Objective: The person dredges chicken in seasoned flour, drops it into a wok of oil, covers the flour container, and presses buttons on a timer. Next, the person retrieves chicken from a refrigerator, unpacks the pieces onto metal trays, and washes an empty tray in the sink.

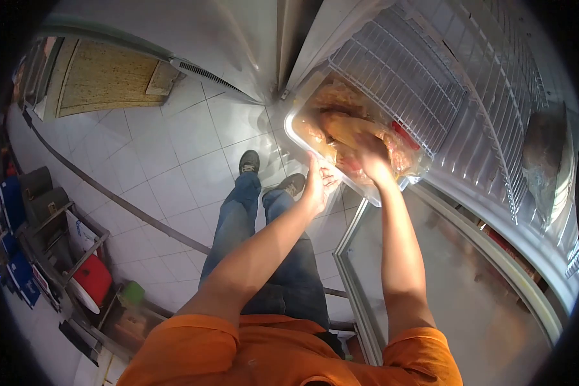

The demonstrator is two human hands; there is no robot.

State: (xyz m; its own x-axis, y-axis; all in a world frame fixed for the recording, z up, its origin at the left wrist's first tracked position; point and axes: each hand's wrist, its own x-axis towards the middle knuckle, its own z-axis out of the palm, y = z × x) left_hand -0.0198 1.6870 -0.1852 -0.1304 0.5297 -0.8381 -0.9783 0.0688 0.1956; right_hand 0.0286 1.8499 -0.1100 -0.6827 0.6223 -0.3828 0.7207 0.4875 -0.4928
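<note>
A white plastic tub (291, 128) juts out of the open fridge or freezer, below a wire shelf. Inside it lie orange and reddish pieces of what looks like raw meat (331, 96) in clear plastic bags. My left hand (318, 182) grips the tub's near rim, fingers against its outer wall. Deep in the tub, my right hand (371, 157) reaches onto the bagged pieces. Its fingers are blurred and partly hidden among the plastic, so whether they hold a piece cannot be made out. Something red (405, 135) shows beside that hand.
Wire shelves (399, 71) stand above and right of the tub. A plastic-wrapped item (547, 161) rests at the far right. The glass-panelled door (431, 257) stands low on the right. My feet are on the tiled floor (154, 174); a rack with a red item (93, 281) is at left.
</note>
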